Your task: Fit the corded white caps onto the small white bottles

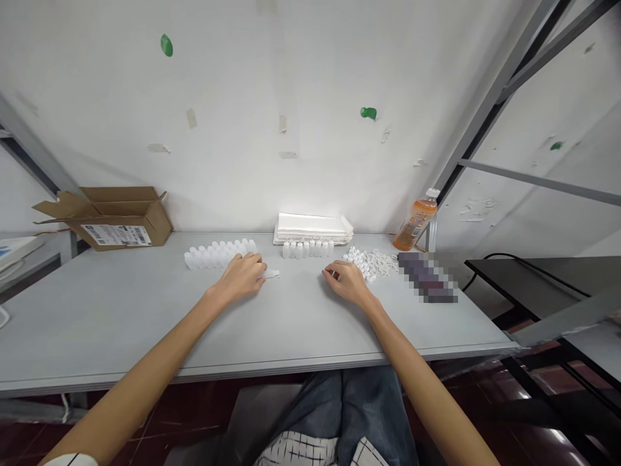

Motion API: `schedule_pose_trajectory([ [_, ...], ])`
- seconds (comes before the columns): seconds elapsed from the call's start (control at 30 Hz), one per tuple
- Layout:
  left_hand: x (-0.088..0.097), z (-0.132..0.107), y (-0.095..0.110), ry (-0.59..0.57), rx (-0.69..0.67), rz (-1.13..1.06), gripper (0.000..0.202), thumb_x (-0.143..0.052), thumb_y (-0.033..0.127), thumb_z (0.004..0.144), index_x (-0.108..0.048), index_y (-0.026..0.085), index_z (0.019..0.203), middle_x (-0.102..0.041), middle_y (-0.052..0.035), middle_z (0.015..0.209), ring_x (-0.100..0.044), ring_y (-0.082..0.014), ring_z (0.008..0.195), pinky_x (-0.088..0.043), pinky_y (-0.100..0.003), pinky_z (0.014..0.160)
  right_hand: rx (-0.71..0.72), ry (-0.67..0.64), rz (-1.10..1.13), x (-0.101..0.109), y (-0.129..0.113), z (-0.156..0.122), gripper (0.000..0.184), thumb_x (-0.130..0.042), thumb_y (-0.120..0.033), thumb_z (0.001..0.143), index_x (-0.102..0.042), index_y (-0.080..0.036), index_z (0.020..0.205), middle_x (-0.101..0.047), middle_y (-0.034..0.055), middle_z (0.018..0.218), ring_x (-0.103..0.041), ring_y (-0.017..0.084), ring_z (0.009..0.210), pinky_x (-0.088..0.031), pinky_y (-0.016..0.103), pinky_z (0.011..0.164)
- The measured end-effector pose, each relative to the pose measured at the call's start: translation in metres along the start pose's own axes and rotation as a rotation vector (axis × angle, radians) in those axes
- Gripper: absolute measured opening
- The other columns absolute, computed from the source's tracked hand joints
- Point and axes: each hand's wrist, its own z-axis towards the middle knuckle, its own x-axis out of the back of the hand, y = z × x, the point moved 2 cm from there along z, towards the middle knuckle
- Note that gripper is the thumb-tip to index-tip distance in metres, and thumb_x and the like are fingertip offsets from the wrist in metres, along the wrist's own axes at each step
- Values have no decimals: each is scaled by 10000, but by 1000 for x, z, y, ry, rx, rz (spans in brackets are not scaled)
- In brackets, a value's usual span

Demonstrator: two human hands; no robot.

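My left hand [245, 275] is closed, low over the table, on a small translucent white bottle [272, 274] that points right from its fingertips. Just behind that hand stand rows of small translucent white bottles [213, 255]. My right hand [345, 279] has its fingers curled together; whatever lies between the fingertips is hidden. Beside it is a pile of small white caps [358, 257] with white cords [382, 263]. Between the hands and further back, a row of capped white bottles [308, 249] stands upright.
A stack of white trays or sheets [313, 228] lies against the wall. An opened cardboard box [121, 217] sits at the back left. An orange drink bottle [416, 223] leans at the back right, with a blurred-out dark object [427, 278] in front. Metal posts frame the grey table [301, 330].
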Motion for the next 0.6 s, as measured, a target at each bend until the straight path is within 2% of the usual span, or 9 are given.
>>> schedule_pose_trajectory([
  [0.1, 8, 7, 9, -88, 0, -27, 259, -535, 328, 836, -694, 160, 952, -621, -105, 908, -590, -262, 859, -406, -348, 706, 21, 108, 2, 3, 2, 1, 205, -519, -204, 862, -675, -179, 731, -651, 19, 706, -544, 115, 585, -333, 242, 565],
  [0.2, 11, 15, 23, -95, -44, -78, 227, -500, 264, 861, -693, 165, 929, -618, -108, 940, -588, -254, 893, -391, -304, 636, 14, 302, -17, 14, 14, 2, 206, -493, -210, 865, -674, -180, 770, -668, 31, 768, -559, 112, 583, -354, 238, 576],
  [0.27, 9, 20, 32, -73, -74, -111, 218, -488, 243, 869, -687, 162, 902, -617, -111, 983, -580, -255, 928, -383, -297, 612, -22, 429, -57, 24, 31, 3, 204, -485, -216, 861, -673, -173, 794, -674, 42, 800, -568, 113, 594, -365, 235, 588],
  [0.37, 6, 25, 38, -42, -96, -184, 218, -488, 271, 880, -677, 164, 896, -628, -95, 967, -583, -239, 887, -368, -291, 583, -181, 576, -188, 41, 67, 2, 216, -481, -227, 849, -683, -163, 804, -678, 59, 819, -564, 123, 600, -359, 246, 595],
  [0.4, 6, 26, 39, -22, -101, -217, 225, -484, 288, 886, -675, 167, 895, -631, -88, 957, -584, -231, 874, -365, -289, 578, -247, 598, -231, 46, 81, 0, 215, -484, -223, 838, -688, -164, 809, -679, 60, 817, -567, 131, 610, -354, 252, 598],
  [0.5, 3, 31, 40, 56, -110, -318, 256, -462, 319, 901, -674, 178, 881, -637, -72, 941, -586, -212, 860, -369, -278, 577, -429, 540, -305, 55, 114, -6, 204, -510, -232, 796, -707, -180, 800, -684, 56, 815, -575, 156, 648, -348, 263, 605],
  [0.6, -5, 34, 43, 150, -115, -391, 285, -429, 314, 917, -671, 180, 849, -640, -66, 929, -587, -198, 861, -386, -269, 582, -574, 446, -286, 58, 128, -10, 212, -531, -271, 772, -727, -206, 816, -690, 45, 782, -589, 183, 692, -363, 273, 625],
])
